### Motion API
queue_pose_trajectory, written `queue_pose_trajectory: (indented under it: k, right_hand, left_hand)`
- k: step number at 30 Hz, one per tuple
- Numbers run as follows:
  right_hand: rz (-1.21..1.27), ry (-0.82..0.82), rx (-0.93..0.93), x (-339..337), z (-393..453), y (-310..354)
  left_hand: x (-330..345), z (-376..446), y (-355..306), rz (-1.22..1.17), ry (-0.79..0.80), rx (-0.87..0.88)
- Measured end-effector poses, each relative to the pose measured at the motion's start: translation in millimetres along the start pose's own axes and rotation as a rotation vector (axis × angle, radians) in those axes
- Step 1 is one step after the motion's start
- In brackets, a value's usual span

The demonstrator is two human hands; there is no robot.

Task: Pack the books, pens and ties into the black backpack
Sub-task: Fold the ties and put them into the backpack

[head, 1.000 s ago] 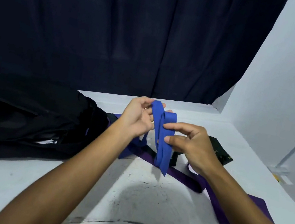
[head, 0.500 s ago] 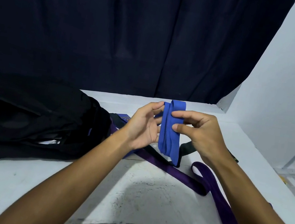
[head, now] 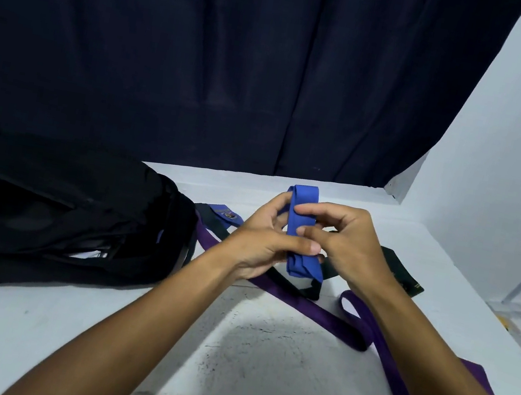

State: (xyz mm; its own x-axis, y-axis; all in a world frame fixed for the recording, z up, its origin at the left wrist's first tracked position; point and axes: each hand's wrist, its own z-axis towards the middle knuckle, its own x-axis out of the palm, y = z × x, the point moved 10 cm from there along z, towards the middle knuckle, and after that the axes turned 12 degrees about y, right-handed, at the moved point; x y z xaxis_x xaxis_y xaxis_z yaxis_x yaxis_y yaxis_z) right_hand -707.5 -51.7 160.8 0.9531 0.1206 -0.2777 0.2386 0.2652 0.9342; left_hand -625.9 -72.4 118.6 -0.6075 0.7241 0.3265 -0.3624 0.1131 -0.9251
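Observation:
A blue tie (head: 304, 205), folded into a short upright bundle, is held above the table's middle. My left hand (head: 262, 236) grips its left side with the thumb across the lower part. My right hand (head: 345, 243) pinches it from the right. The black backpack (head: 51, 212) lies on its side at the left, its opening facing me. A purple tie (head: 351, 325) trails across the table under my hands towards the right edge. A black tie (head: 292, 283) lies partly under it, and its wide end (head: 402, 271) shows behind my right wrist.
The white table (head: 257, 364) has a scuffed dark patch near its front. A dark curtain (head: 242, 55) hangs behind it and a white wall (head: 520, 156) closes the right side. A small blue tie end with a label (head: 226, 214) lies beside the backpack.
The loose hanging length of the blue tie has been folded up into a compact bundle. Both hands have moved closer together around it.

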Motion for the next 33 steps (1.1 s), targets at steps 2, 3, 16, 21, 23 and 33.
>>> queue_pose_trajectory:
  k: [2,3,16,21,23,33]
  right_hand:
    - [-0.012,-0.013,-0.016,-1,-1,3]
    - [-0.019,-0.025,-0.022,-2,-1,3]
    - [0.259,-0.015,0.032,-6,-5,-3]
    - [0.409,0.084,0.066,-11,-3,5]
    - [0.462,0.138,0.065,-8,-1,13]
    - [0.498,0.127,0.017,-31,3,27]
  left_hand:
    - [5,0,-2,0.014,0.032,0.023]
    - [8,-1,-3,0.017,0.056,0.035]
    - [-9,-10,-15,0.221,-0.12,0.055]
    - [-41,-25,-51,0.335,-0.481,0.402]
    - [-31,-5,-42,0.282,-0.304,0.31]
    - [-16,-3,-7,0.26,-0.221,0.111]
